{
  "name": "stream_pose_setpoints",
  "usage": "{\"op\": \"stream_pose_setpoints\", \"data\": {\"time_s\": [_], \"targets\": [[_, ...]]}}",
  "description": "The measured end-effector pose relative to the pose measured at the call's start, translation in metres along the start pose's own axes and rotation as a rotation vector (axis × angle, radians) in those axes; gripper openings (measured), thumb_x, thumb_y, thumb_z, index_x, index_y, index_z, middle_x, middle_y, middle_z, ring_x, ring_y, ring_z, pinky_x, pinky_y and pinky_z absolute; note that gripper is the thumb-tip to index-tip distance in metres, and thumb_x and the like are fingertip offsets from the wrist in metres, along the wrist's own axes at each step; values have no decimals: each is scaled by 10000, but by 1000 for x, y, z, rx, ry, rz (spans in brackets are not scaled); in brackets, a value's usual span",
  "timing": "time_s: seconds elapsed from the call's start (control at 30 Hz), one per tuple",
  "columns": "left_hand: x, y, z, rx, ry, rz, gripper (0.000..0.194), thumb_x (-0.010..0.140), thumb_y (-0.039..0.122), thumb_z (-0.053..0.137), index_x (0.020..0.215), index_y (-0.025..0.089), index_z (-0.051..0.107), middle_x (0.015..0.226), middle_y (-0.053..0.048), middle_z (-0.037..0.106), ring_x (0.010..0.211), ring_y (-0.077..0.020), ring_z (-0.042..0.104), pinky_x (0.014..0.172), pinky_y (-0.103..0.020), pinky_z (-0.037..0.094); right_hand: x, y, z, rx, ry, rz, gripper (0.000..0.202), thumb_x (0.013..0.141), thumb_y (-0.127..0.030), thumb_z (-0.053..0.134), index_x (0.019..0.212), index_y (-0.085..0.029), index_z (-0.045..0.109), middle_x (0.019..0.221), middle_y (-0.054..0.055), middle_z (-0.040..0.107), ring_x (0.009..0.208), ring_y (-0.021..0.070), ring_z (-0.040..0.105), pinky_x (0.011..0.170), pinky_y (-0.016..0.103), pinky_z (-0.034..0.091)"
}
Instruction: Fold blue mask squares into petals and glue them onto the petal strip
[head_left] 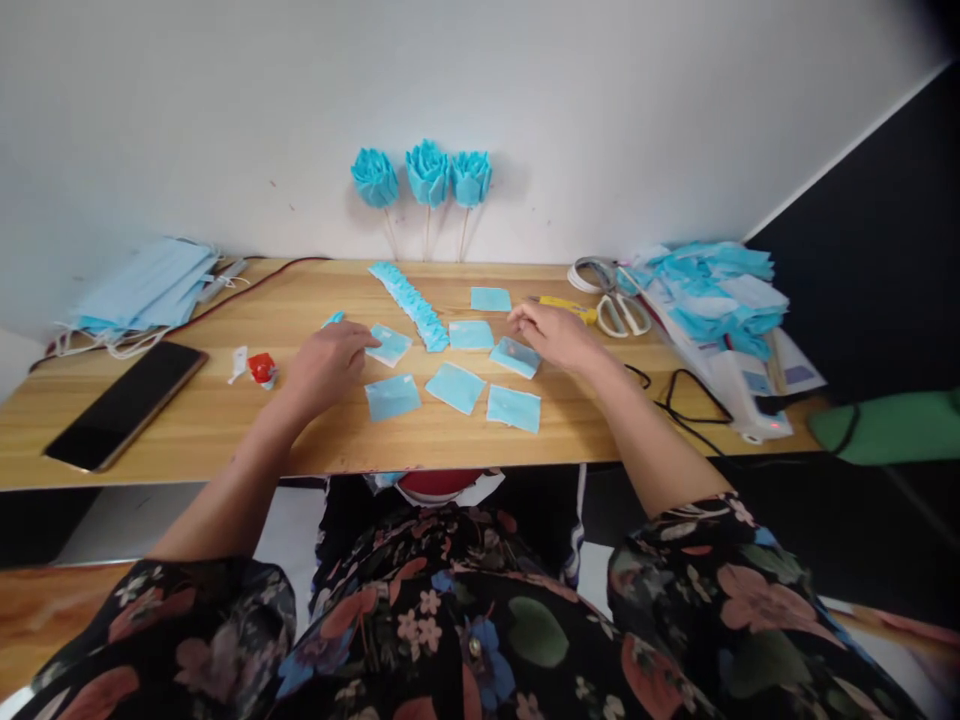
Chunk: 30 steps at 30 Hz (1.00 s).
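Seven blue pieces (455,387) lie spread over the middle of the table (337,440). My left hand (328,362) has its fingertips at the edge of the leftmost back one; I can't tell whether they pinch it. My right hand (553,335) bends over another at the right, its grip unclear too. A ruffled strip (409,305) slants behind them, scissors (624,312) sit farther right, a phone (127,405) far left, and three flowers (428,175) stand before the wall (637,130).

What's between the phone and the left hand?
In the head view, a small red thing and a white scrap lie between phone and left hand.
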<state>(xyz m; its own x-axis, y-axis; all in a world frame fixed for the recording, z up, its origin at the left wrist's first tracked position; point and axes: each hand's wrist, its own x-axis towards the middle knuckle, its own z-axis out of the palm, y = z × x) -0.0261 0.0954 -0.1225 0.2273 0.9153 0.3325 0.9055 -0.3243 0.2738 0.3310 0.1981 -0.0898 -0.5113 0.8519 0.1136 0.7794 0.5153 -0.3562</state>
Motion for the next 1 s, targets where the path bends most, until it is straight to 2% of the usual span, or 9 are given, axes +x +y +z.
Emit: {"op": "stream_pose_setpoints", "data": {"time_s": [0.1,0.17,0.3,0.43,0.53,0.67,0.8,1.0], "targets": [[4,-4,6,45,-52,28,402,893,143,370,1060,143,736,1191,-157,713,1102,-292,653,993,-449,497,-11,-1,3,-62,-44,-78,326,958,-140,432,1123,-195,707,1125,92,756,1056,252,668,873,360,477],[5,-4,7,47,-84,30,381,888,129,388,1048,151,733,1160,-143,719,1085,-287,654,997,-440,492,-17,-2,6,-107,-58,-144,369,940,-95,413,1118,-188,722,1149,104,741,1094,260,650,913,375,474],[-2,3,4,19,-99,-1,365,887,144,408,1044,173,737,1094,-127,730,1042,-283,662,973,-440,503,-27,1,8,-126,-88,-180,373,892,-53,422,1034,-179,743,1108,111,734,1067,269,659,897,381,492],[-11,12,-6,-51,-58,-127,481,925,175,377,1338,166,624,1209,-130,716,1087,-272,662,950,-417,514,-34,7,1,4,-43,-138,378,866,-46,416,1037,-187,723,1090,94,744,994,249,692,846,373,525],[-16,15,-13,-125,15,-182,517,931,195,392,1426,172,544,1234,-112,702,1004,-225,673,921,-385,523,-34,10,-2,103,28,-130,402,875,-60,401,1109,-191,700,1098,85,749,959,235,713,867,389,541],[-24,18,-20,-164,96,-119,457,929,205,418,1338,148,614,1202,-117,712,918,-197,665,900,-379,529,-31,15,4,163,98,-175,460,894,-80,398,1256,-206,652,1154,80,746,987,231,717,905,406,549],[-37,24,-25,-205,122,-66,372,947,231,453,1221,136,688,1149,-124,735,881,-204,677,862,-383,543,-31,19,8,122,92,-165,439,919,-109,409,1265,-222,655,1099,67,763,1003,248,713,896,418,549],[-47,39,-30,-251,144,-9,314,963,236,487,1148,161,730,1141,-115,751,1059,-244,702,917,-376,549,-35,18,7,139,119,-101,280,967,-262,480,1167,-218,672,1075,81,766,978,256,715,843,401,539]]}}
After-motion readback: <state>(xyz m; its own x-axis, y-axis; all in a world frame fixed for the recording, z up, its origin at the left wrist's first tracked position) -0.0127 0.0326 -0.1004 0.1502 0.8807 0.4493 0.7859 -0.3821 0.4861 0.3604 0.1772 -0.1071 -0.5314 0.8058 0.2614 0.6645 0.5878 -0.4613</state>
